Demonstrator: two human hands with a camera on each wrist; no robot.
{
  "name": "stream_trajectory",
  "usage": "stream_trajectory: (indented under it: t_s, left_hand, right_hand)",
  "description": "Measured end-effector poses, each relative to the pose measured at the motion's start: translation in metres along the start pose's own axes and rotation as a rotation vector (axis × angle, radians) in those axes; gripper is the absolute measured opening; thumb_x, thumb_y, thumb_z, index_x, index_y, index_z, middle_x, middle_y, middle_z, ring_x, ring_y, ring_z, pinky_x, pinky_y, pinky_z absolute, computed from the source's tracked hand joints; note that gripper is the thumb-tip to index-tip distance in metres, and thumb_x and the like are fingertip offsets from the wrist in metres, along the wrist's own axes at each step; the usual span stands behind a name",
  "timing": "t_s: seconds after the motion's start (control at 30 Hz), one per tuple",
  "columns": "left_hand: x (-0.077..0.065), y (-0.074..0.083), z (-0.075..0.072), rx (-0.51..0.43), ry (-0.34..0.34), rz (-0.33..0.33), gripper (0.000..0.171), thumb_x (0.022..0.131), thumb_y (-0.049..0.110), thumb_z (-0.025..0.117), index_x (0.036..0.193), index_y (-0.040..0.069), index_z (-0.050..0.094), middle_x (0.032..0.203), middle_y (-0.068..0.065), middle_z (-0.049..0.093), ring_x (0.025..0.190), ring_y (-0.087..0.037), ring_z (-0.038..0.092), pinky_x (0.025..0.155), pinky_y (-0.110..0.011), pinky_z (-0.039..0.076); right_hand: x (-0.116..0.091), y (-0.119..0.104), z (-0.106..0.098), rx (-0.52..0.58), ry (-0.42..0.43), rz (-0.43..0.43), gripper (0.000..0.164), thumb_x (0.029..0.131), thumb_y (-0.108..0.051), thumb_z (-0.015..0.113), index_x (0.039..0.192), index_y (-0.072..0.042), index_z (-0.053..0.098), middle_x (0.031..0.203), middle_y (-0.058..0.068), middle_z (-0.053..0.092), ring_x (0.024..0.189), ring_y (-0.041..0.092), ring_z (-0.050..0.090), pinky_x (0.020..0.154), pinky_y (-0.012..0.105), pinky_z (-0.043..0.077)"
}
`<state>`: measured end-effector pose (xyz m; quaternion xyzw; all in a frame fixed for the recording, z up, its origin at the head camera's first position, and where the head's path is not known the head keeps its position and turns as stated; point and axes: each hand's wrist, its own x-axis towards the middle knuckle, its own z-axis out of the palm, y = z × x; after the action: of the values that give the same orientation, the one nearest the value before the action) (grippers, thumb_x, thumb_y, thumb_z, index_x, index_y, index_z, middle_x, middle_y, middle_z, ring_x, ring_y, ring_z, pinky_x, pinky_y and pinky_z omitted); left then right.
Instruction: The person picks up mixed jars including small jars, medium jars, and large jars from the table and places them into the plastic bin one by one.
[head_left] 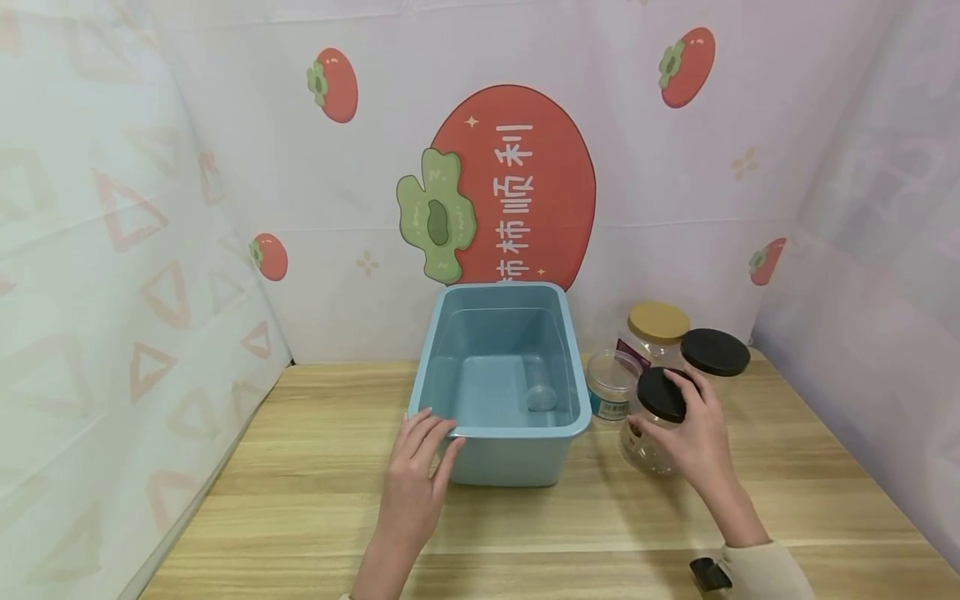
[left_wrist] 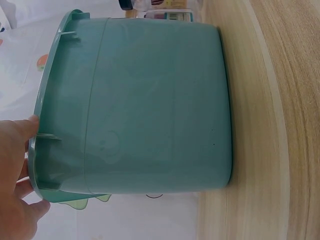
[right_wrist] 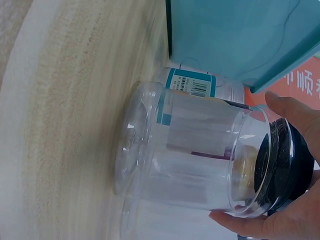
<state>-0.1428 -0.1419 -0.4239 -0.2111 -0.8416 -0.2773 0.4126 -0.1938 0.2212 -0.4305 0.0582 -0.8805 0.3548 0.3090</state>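
A light-blue plastic bin (head_left: 504, 432) stands on the wooden table. My left hand (head_left: 416, 475) grips its rim at the near-left corner, thumb on the outside. To the right of the bin, my right hand (head_left: 697, 429) holds a clear jar by its black lid (head_left: 660, 393), thumb and fingers round the lid's edge. The see-through wall of that jar (right_wrist: 200, 150) shows other containers behind it. Inside the bin, at its right side, lies a clear cylindrical container (head_left: 540, 393).
Behind the held jar are a low clear tub (head_left: 611, 383) with a teal barcode label, a jar with a yellow lid (head_left: 658, 321) and another with a black lid (head_left: 715, 352). A printed cloth (head_left: 360, 183) hangs behind the table (head_left: 322, 467).
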Motion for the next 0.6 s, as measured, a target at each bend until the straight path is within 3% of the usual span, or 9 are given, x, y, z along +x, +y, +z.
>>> stream_trajectory:
  t_s: [0.6]
  left_hand:
    - [-0.0004, -0.0023, 0.0004, -0.011, -0.002, 0.004, 0.021, 0.099, 0.019, 0.074, 0.109, 0.000, 0.076, 0.105, -0.009, 0.074, 0.121, -0.037, 0.066, 0.108, -0.071, 0.046]
  right_hand:
    - [0.0022, -0.0040, -0.0048, 0.011, -0.017, 0.000, 0.079, 0.066, -0.006, 0.100, 0.133, 0.009, 0.062, 0.150, 0.037, 0.044, 0.137, 0.061, 0.042, 0.103, 0.078, 0.041]
